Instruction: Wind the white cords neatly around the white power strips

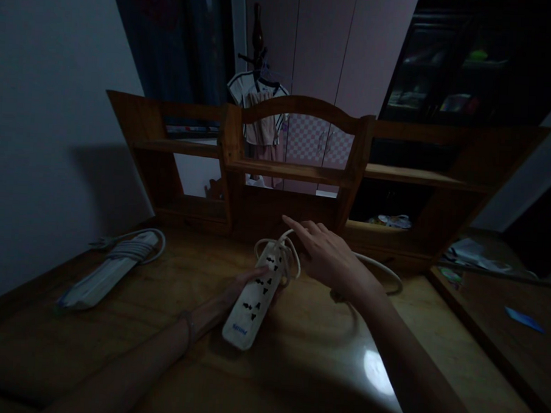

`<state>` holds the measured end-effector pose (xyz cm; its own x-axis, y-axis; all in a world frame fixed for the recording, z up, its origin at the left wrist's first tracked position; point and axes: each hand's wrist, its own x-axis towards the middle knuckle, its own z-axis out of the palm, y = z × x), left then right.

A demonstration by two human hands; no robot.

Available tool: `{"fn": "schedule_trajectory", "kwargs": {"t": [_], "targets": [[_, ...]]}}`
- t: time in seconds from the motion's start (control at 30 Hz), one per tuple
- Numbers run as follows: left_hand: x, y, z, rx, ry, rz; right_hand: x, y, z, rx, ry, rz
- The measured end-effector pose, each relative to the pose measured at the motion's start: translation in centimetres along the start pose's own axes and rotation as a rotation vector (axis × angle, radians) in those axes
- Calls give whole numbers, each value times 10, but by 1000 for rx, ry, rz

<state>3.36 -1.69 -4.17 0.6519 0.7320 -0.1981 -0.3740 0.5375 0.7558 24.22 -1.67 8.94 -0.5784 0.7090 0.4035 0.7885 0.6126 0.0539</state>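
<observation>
A white power strip (252,300) with several sockets is tilted above the wooden desk, its far end pointing toward the shelf. My left hand (242,285) grips it from the left side, thumb on top and other fingers mostly hidden beneath. At the strip's far end its white cord (296,256) makes loops. My right hand (330,257) is closed around part of that cord, with the index finger stretched forward; the palm side is hidden. More cord runs out to the right behind my right wrist and onto the desk.
Another power strip (112,269), wrapped in its grey cord, lies at the left by the wall. A wooden shelf unit (290,170) spans the desk's back. On a brown surface at right lies a blue packet (524,319).
</observation>
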Motion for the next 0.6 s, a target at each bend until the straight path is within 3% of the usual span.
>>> {"fn": "schedule_trajectory", "kwargs": {"t": [0.17, 0.33, 0.6], "targets": [[-4, -1, 3, -5, 107, -6, 3, -17, 7, 18, 21, -102], [-3, -3, -1, 9, 138, 38, 1, -20, 2, 24, -20, -60], [3, -6, -8, 35, 213, 82, 4, -12, 11, -93, -233, 13]]}}
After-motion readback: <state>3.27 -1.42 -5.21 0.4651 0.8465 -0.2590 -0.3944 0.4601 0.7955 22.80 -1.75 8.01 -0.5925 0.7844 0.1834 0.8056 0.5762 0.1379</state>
